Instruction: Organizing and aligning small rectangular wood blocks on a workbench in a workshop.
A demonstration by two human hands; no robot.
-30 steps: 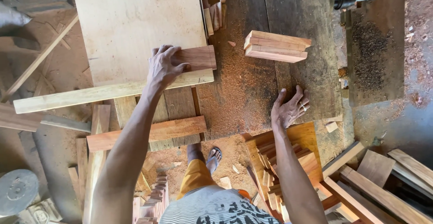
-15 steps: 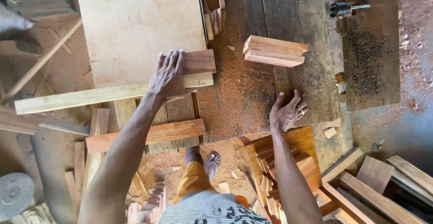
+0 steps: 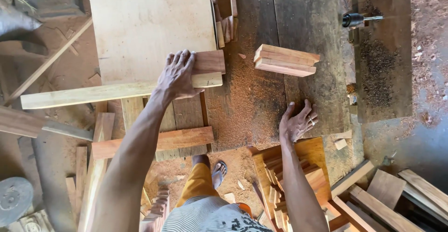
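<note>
A dark, sawdust-strewn workbench (image 3: 261, 8) fills most of the view, and on its left half a large pale plywood sheet (image 3: 149, 22) is laid flat. Along the near edge of that sheet a long pale batten (image 3: 93, 93) is stretched, running off the bench to the left. Below the bench edge a reddish plank (image 3: 177, 139) is seen lying crosswise, and to the lower right a stack of small wood pieces in a box (image 3: 289, 176) is stored, with loose offcuts (image 3: 382, 199) scattered further right. A small pile of three or four short boards (image 3: 285, 60) is set on the bench, well apart from both hands. A short reddish block (image 3: 209, 61) is seated at the sheet's near right corner, just above the batten, and is pressed down by the left hand (image 3: 177, 75), whose fingers are spread flat over its left end rather than wrapped around it. The right hand (image 3: 298, 122) is rested on the bench edge, loosely curled and holding nothing. A drill bit and chuck (image 3: 359, 20) are visible at the far right.
</note>
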